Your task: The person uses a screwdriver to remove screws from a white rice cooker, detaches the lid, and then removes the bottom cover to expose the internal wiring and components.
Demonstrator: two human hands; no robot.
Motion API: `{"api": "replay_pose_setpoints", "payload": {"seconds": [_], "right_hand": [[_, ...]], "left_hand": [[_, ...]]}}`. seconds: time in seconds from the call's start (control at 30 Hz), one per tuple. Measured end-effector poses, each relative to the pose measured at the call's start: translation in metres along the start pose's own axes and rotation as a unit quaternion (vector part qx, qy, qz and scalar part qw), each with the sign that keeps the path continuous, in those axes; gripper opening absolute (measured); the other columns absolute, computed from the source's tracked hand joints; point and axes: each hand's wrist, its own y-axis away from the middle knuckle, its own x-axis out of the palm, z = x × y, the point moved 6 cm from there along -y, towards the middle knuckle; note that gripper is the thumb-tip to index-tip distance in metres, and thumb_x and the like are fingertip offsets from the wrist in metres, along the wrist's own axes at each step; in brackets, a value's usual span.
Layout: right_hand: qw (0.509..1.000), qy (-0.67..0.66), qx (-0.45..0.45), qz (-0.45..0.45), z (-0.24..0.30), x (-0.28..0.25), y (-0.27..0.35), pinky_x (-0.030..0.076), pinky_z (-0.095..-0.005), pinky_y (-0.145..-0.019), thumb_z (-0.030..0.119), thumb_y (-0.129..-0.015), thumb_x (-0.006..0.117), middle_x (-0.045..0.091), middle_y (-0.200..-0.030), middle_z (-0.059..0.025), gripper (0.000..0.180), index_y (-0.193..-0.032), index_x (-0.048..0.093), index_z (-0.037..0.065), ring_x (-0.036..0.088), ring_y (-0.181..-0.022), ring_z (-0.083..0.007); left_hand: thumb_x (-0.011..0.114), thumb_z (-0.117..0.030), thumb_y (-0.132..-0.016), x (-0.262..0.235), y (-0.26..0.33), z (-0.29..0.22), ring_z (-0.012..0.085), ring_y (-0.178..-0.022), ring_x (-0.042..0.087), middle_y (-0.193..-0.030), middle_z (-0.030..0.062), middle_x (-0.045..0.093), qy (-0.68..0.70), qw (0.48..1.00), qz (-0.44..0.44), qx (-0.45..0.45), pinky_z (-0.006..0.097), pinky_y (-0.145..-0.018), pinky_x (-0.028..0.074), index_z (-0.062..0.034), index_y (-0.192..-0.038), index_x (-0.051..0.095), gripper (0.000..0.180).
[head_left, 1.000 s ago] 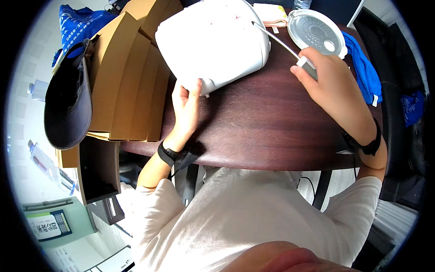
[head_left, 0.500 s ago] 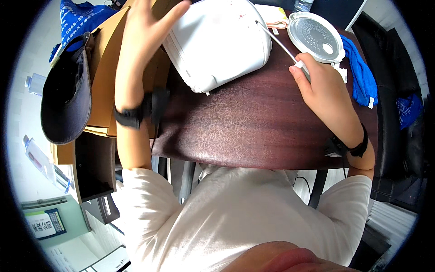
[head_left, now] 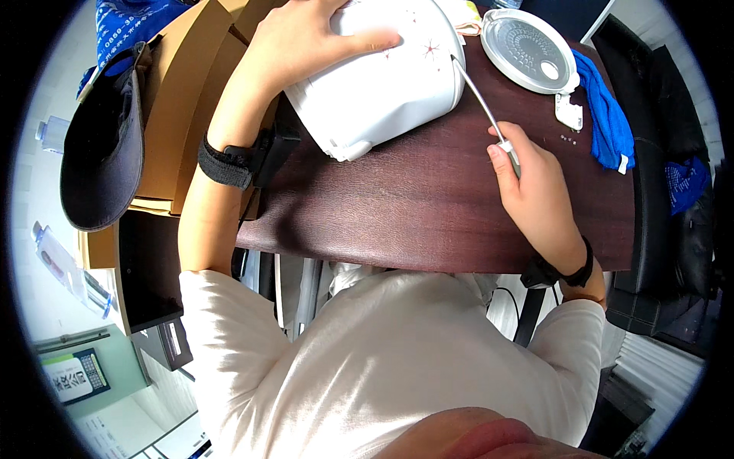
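Note:
A white rice cooker body (head_left: pixel 390 96) with small red star-shaped prints lies tilted at the table's far side. My left hand (head_left: pixel 298 46) rests on its upper left, thumb stretched across the surface and fingers partly cut off by the frame's top. In my right hand (head_left: pixel 535 180), between thumb and fingers, is a long thin screwdriver (head_left: pixel 482 101) with a pale collar and grey handle. Its slim shaft runs up to the cooker's right edge; whether the tip touches cannot be made out.
Right of the cooker lie a round grey-white lid (head_left: pixel 527 57), several tiny screw-like bits (head_left: pixel 568 139) and a blue cloth (head_left: pixel 612 126). Cardboard boxes (head_left: pixel 180 115) and a dark cap (head_left: pixel 103 161) line the left. The brown table's (head_left: pixel 397 206) front edge is close to my body.
My left hand has come down from above onto the cooker. The right hand has moved slightly down with the screwdriver, which stays near the cooker's right edge.

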Motion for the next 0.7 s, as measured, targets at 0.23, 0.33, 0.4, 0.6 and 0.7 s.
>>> {"api": "replay_pose_setpoints", "payload": {"seconds": [0.23,0.33,0.4,0.6,0.7], "right_hand": [[0.993,0.088,-0.037,-0.073,0.012,0.003,-0.035,0.049,-0.0449,-0.058,0.021,-0.091,0.054,0.063,-0.076,-0.0173,0.02,-0.103,0.052,0.004,0.063,-0.068,-0.0351],[0.995,0.079,-0.034,-0.048,0.015,-0.004,-0.038,0.049,-0.0451,-0.057,0.023,-0.092,0.052,0.062,-0.071,-0.018,0.02,-0.1,0.052,0.005,0.063,-0.067,-0.0349],[0.995,0.084,-0.039,-0.047,0.015,-0.006,-0.038,0.049,-0.0452,-0.056,0.023,-0.092,0.052,0.062,-0.069,-0.0185,0.019,-0.097,0.053,0.005,0.063,-0.066,-0.0351],[0.982,0.174,-0.065,-0.038,0.034,-0.019,-0.058,0.049,-0.0441,-0.06,0.02,-0.091,0.053,0.062,-0.072,-0.0201,0.018,-0.096,0.057,0.003,0.063,-0.067,-0.0363],[0.962,0.23,-0.139,-0.057,0.044,-0.032,-0.072,0.05,-0.0418,-0.068,0.02,-0.092,0.051,0.064,-0.081,-0.0207,0.023,-0.101,0.061,0.0,0.062,-0.076,-0.0374]], "left_hand": [[0.063,-0.081,-0.055,-0.002,0.012,-0.038,0.0296,-0.088,0.068,-0.108,0.0218,0.063,-0.064,0.997,-0.031,0.033,0.038,-0.078,0.056,-0.0079,-0.129,0.054,0.105],[0.062,-0.079,-0.059,0.0,0.009,-0.012,0.0291,-0.086,0.069,-0.107,0.0204,0.064,-0.012,1.0,-0.007,-0.013,0.039,-0.075,0.056,-0.0093,-0.13,0.053,0.1],[0.061,-0.079,-0.06,-0.001,0.009,-0.02,0.0296,-0.087,0.068,-0.108,0.0208,0.064,-0.023,1.0,-0.013,-0.005,0.039,-0.075,0.056,-0.009,-0.13,0.053,0.099],[0.061,-0.079,-0.061,-0.004,0.013,-0.029,0.032,-0.089,0.067,-0.111,0.0212,0.062,-0.054,0.998,-0.038,0.016,0.04,-0.075,0.056,-0.0077,-0.13,0.053,0.099],[0.06,-0.079,-0.061,-0.003,0.013,-0.03,0.0328,-0.092,0.067,-0.112,0.0215,0.062,-0.069,0.996,-0.049,0.032,0.041,-0.077,0.056,-0.0071,-0.13,0.053,0.1]]}}
